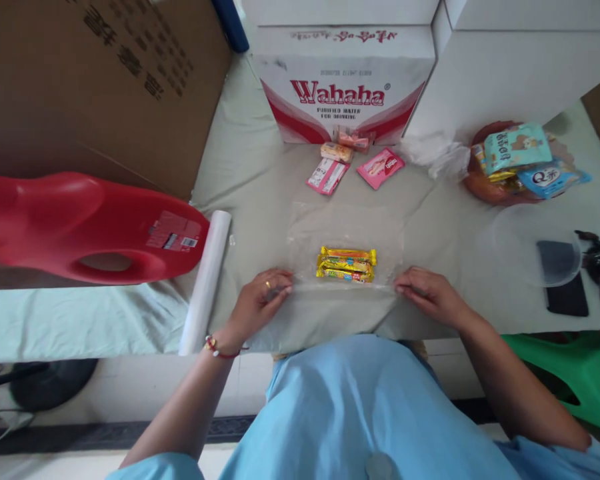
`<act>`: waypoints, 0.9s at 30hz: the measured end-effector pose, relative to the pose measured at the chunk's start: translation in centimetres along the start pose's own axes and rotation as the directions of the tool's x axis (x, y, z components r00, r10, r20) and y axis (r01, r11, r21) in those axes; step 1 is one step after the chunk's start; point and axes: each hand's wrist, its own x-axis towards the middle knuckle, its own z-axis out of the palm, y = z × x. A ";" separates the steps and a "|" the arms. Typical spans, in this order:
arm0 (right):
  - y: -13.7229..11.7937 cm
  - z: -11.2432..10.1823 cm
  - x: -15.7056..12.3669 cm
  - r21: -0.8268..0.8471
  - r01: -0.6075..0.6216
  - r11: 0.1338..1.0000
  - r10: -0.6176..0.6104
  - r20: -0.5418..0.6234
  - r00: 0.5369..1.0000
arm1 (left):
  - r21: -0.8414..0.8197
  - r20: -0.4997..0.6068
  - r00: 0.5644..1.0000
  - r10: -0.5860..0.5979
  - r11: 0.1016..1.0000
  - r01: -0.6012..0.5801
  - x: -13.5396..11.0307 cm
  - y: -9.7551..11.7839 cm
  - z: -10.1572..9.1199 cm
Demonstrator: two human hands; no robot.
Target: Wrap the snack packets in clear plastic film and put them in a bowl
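Observation:
A sheet of clear plastic wrap (347, 223) lies on the cloth-covered table in front of me. Several yellow-wrapped snack bars (347, 265) rest side by side near its front edge. My left hand (264, 297) pinches the wrap's near left corner, thumb against fingers. At the near right corner, my right hand (429, 293) grips the wrap the same way. Beyond the sheet lie pink snack packets (381, 168) and a small cream-coloured packet (337, 153). Left of my left hand is a white roll (206, 283), which looks like plastic wrap.
A Wahaha water carton (347, 87) stands at the back. On the left are a large red jug (90, 223) and a brown cardboard box (100, 93). On the right sit a bowl of snacks (485, 183), a clear round container (535, 247) and a dark phone (567, 293).

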 end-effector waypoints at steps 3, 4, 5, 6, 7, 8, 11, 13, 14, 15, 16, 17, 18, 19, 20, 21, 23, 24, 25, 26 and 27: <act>0.6 -0.7 2.1 0.024 -0.148 0.989 0.149 -0.037 0.988 | -0.020 -0.068 0.996 -0.064 0.998 0.063 2.4 0.0 -0.4; 1.0 -0.7 2.8 0.034 -0.201 0.979 0.202 -0.051 0.978 | -0.011 -0.089 0.993 -0.077 0.997 0.076 3.3 -0.2 -0.4; 1.4 -0.6 3.5 0.041 -0.247 0.968 0.249 -0.064 0.966 | 0.004 -0.109 0.990 -0.084 0.996 0.085 4.2 -0.5 -0.4; 1.8 -0.4 4.2 0.040 -0.286 0.957 0.288 -0.069 0.955 | 0.024 -0.124 0.988 -0.086 0.996 0.090 5.0 -0.8 -0.3; 2.2 -0.2 4.8 0.030 -0.315 0.949 0.316 -0.068 0.946 | 0.047 -0.133 0.987 -0.085 0.995 0.092 5.7 -1.1 -0.2; 2.5 0.0 5.2 0.007 -0.333 0.943 0.333 -0.065 0.941 | 0.072 -0.137 0.987 -0.084 0.993 0.094 6.4 -1.4 -0.1; 3.0 0.7 6.0 -0.110 -0.354 0.929 0.350 -0.052 0.935 | 0.134 -0.136 0.986 -0.098 0.984 0.117 7.6 -2.0 0.4; 3.2 1.0 6.2 -0.205 -0.377 0.903 0.372 -0.063 0.926 | 0.170 -0.132 0.984 -0.117 0.976 0.138 7.8 -2.1 0.7; 3.2 1.2 6.2 -0.255 -0.395 0.883 0.389 -0.076 0.918 | 0.190 -0.130 0.984 -0.123 0.971 0.146 7.8 -2.1 0.9; 3.2 1.3 6.3 -0.303 -0.410 0.860 0.404 -0.087 0.911 | 0.211 -0.127 0.984 -0.126 0.966 0.151 7.7 -2.1 1.1; 3.2 1.3 6.3 -0.349 -0.418 0.839 0.411 -0.098 0.906 | 0.231 -0.126 0.984 -0.129 0.960 0.155 7.7 -2.1 1.3; 3.1 1.3 6.4 -0.391 -0.416 0.821 0.408 -0.108 0.906 | 0.248 -0.128 0.983 -0.131 0.956 0.159 7.6 -2.1 1.5; 2.9 1.2 6.5 -0.429 -0.408 0.806 0.396 -0.122 0.910 | 0.261 -0.134 0.982 -0.133 0.951 0.164 7.5 -2.1 1.7; 2.6 1.0 6.5 -0.459 -0.397 0.795 0.373 -0.145 0.916 | 0.270 -0.142 0.980 -0.136 0.948 0.171 7.5 -2.1 1.9; 2.1 0.8 6.7 -0.482 -0.385 0.787 0.340 -0.182 0.923 | 0.274 -0.151 0.979 -0.140 0.945 0.178 7.4 -2.1 2.0; 1.4 0.6 6.8 -0.494 -0.374 0.785 0.296 -0.232 0.927 | 0.277 -0.159 0.977 -0.144 0.943 0.185 7.4 -2.1 2.1; -0.5 0.5 7.1 -0.470 -0.345 0.813 0.191 -0.344 0.919 | 0.277 -0.172 0.973 -0.153 0.940 0.197 7.4 -2.0 2.3; -1.6 0.7 7.3 -0.438 -0.308 0.844 0.142 -0.371 0.918 | 0.276 -0.177 0.971 -0.157 0.940 0.203 7.4 -2.0 2.4; -2.7 1.2 7.6 -0.404 -0.248 0.880 0.094 -0.365 0.926 | 0.273 -0.181 0.970 -0.161 0.939 0.207 7.4 -1.9 2.4; -3.5 1.9 7.9 -0.374 -0.172 0.911 0.046 -0.324 0.945 | 0.270 -0.185 0.969 -0.163 0.940 0.209 7.4 -1.9 2.5; -4.2 2.8 8.3 -0.352 -0.096 0.931 0.004 -0.252 0.968 | 0.265 -0.188 0.968 -0.164 0.941 0.210 7.4 -2.0 2.5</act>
